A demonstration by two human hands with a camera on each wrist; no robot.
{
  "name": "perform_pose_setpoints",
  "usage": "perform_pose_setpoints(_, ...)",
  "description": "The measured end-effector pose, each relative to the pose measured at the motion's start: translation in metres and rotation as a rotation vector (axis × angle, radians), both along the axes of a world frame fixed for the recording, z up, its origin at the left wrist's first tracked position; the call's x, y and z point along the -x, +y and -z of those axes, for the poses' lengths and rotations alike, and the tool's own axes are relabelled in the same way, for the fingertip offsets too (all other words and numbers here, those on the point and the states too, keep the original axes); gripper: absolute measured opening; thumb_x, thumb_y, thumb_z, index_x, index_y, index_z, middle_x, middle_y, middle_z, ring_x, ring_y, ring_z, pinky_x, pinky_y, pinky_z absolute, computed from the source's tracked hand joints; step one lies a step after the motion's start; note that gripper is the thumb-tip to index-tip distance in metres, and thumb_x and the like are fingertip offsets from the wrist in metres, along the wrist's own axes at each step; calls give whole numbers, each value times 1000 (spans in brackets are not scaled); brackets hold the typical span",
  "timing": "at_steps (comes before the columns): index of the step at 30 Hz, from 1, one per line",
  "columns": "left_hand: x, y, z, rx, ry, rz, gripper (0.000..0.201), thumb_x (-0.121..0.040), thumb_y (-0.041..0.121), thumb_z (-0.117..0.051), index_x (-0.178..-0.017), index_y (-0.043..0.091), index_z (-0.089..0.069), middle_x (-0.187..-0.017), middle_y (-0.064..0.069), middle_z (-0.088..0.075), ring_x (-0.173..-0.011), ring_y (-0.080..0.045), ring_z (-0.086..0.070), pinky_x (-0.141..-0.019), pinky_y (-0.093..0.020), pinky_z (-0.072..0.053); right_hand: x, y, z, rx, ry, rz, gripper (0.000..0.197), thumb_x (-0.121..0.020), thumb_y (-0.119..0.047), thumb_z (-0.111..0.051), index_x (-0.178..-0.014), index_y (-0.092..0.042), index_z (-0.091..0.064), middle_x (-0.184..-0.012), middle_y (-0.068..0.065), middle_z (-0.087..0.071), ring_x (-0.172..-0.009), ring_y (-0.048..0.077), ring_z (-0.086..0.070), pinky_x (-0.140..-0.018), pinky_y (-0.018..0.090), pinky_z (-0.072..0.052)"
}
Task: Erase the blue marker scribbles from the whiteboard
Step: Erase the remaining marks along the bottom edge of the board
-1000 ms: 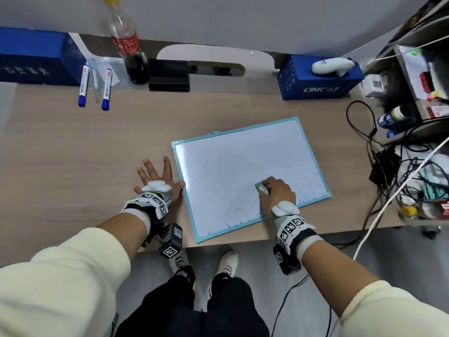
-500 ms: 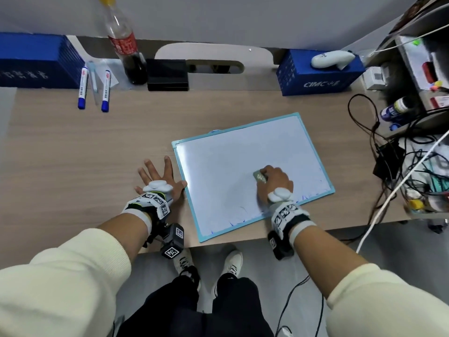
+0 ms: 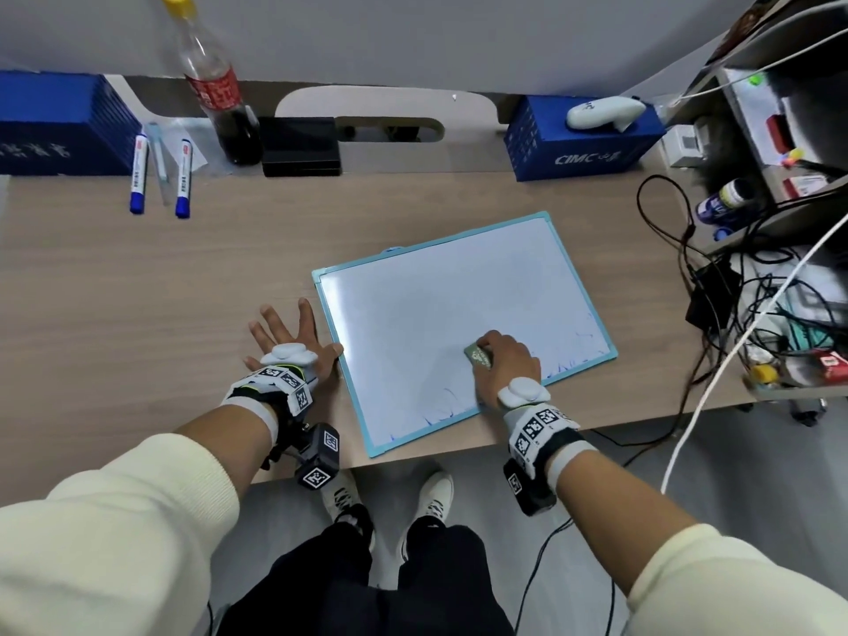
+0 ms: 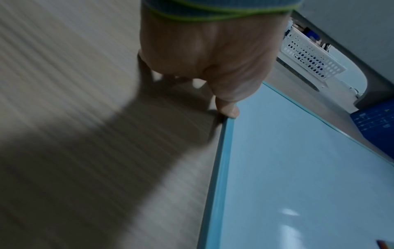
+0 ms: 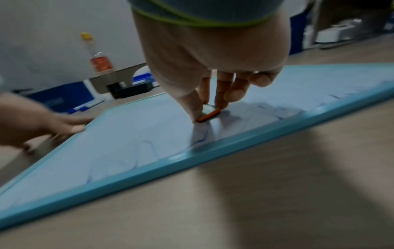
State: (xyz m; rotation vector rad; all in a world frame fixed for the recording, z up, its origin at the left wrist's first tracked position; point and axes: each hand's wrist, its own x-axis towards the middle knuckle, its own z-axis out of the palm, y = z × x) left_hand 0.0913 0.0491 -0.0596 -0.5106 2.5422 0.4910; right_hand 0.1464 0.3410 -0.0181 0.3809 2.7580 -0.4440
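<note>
A teal-framed whiteboard (image 3: 440, 305) lies tilted on the wooden desk. Blue marker traces (image 3: 440, 413) run along its near edge, with more near the right edge (image 3: 578, 355). My right hand (image 3: 504, 360) pinches a small flat eraser (image 3: 478, 356) with an orange underside (image 5: 210, 115) and presses it onto the board close to the near edge. My left hand (image 3: 289, 342) lies flat on the desk with fingers spread, its thumb (image 4: 228, 109) against the board's left frame (image 4: 221, 151).
Two blue markers (image 3: 137, 174) lie at the back left beside a blue box (image 3: 59, 126). A cola bottle (image 3: 220, 84) and a black box (image 3: 300, 146) stand at the back. Another blue box (image 3: 578, 140) and tangled cables (image 3: 734, 286) crowd the right side.
My right hand slid the eraser up the board and then back toward the near edge. The left hand stayed in place against the frame.
</note>
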Motion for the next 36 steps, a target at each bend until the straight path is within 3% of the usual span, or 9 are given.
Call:
perform_pose_setpoints(4, 1, -1, 1, 2, -7, -7, 93, -87, 57, -58, -156, 38, 1, -164, -10, 19, -150, -37, 15, -119, -62, 1, -16, -49, 5, 37, -11, -191, 38, -84, -28, -61, -120, -34, -50, -112, -3, -62, -100, 24, -59, -82, 36, -41)
perform_pose_setpoints(9, 2, -1, 2, 11, -9, 0, 93, -87, 59, -58, -156, 38, 1, -164, -10, 18, -150, -38, 15, -119, -63, 1, -32, -80, 10, 8, -5, -355, 34, -83, -26, -63, -116, -32, -52, -103, -4, -63, -91, 24, -60, -71, 33, -29)
perform_pose_setpoints(14, -1, -1, -3, 34, -7, 15, 93, -87, 60, -56, -155, 40, 3, -164, -10, 18, -150, -38, 14, -119, -63, -4, -27, -60, 8, 50, -22, -299, 37, -85, -33, -61, -120, -35, -52, -108, -3, -64, -96, 25, -60, -77, 36, -38)
perform_pose_setpoints(20, -3, 2, -12, 92, -34, 21, 92, -86, 62, -55, -154, 42, 5, -164, -8, 19, -151, -37, 14, -117, -64, -12, 5, 35, 0, 90, 8, 120, 41, -89, -29, -62, -129, -27, -54, -124, 8, -58, -113, 32, -58, -95, 40, -47)
perform_pose_setpoints(23, -4, 11, -17, 115, -28, -7, 89, -89, 57, -56, -155, 41, 1, -164, -8, 16, -152, -36, 10, -116, -62, -14, 11, 49, -1, 75, 15, 97, 42, -88, -20, -64, -128, -21, -54, -123, 11, -59, -111, 33, -58, -91, 40, -49)
perform_pose_setpoints(27, -1, 28, -18, 47, 7, -57, 88, -88, 40, -60, -156, 38, -4, -165, -10, 7, -151, -37, 2, -117, -61, -13, 5, 23, 1, 101, 17, -16, 19, -86, -14, -62, -104, -16, -62, -106, 11, -61, -94, 33, -62, -78, 36, -53)
perform_pose_setpoints(30, -1, 54, -25, -39, -15, -32, 104, -68, 66, -49, -155, 41, 1, -165, -10, 11, -152, -36, 5, -117, -60, -14, -8, 3, 4, 153, 0, -165, 13, -87, -15, -60, -99, -16, -63, -104, 8, -60, -91, 29, -61, -78, 34, -52)
perform_pose_setpoints(32, -3, 69, -26, -24, -64, -2, 113, -65, 69, -57, -154, 42, 6, -164, -9, 18, -151, -36, 9, -115, -64, -16, -7, 7, 4, 156, 1, -192, 15, -87, -19, -61, -102, -17, -63, -105, 7, -60, -93, 28, -60, -80, 35, -51)
perform_pose_setpoints(36, -6, 90, -19, 17, -55, -44, 124, -68, 60, -76, -155, 37, 8, -162, -11, 23, -150, -38, 15, -115, -69, -8, 16, 75, 0, 96, 65, 27, 14, -84, -15, -63, -97, -15, -67, -102, 12, -62, -93, 32, -61, -79, 35, -52)
